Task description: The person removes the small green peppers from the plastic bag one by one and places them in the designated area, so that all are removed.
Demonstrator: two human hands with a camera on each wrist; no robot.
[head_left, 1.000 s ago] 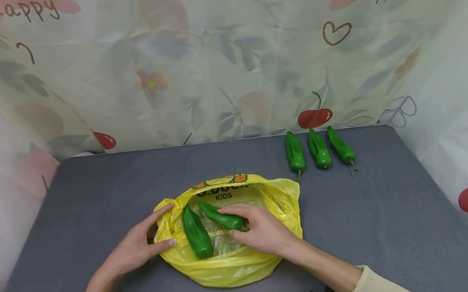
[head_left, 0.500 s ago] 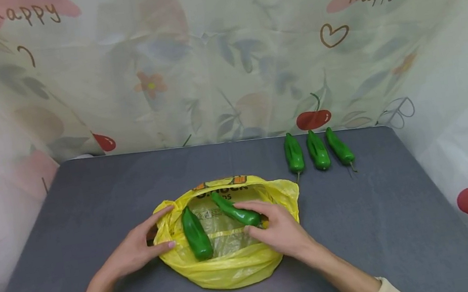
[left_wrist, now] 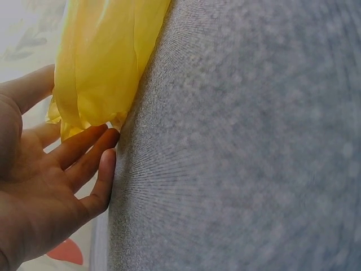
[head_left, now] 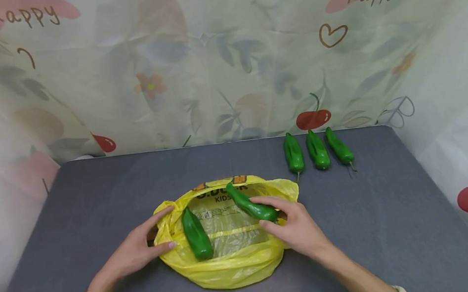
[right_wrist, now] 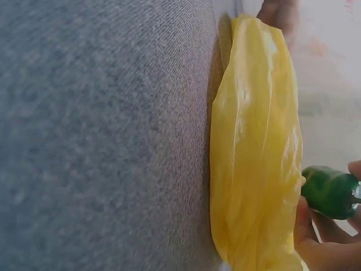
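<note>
A yellow plastic bag (head_left: 229, 271) lies on the table, its mouth spread wide and lettering on its inner wall. One long green pepper (head_left: 197, 234) lies inside at the left. Another green pepper (head_left: 251, 204) is pinched near its stem end between the thumb and fingers of my right hand (head_left: 295, 224), over the right part of the bag's mouth. The right wrist view shows this pepper beyond the bag's rim. My left hand (head_left: 133, 246) rests its loosely extended fingers and thumb against the bag's left edge. In the left wrist view, fingertips (left_wrist: 110, 135) touch the bag's lower corner.
Behind the bag at the back right, three green peppers (head_left: 317, 150) lie side by side near the far table edge. The grey table (head_left: 89, 201) meets a printed curtain (head_left: 210, 69) at its back. Dark straps or mounts show near both wrists.
My right hand has moved to the right and slightly away from me with the pepper, from the bag's middle to its right side. My left hand has stayed at the bag's left edge.
</note>
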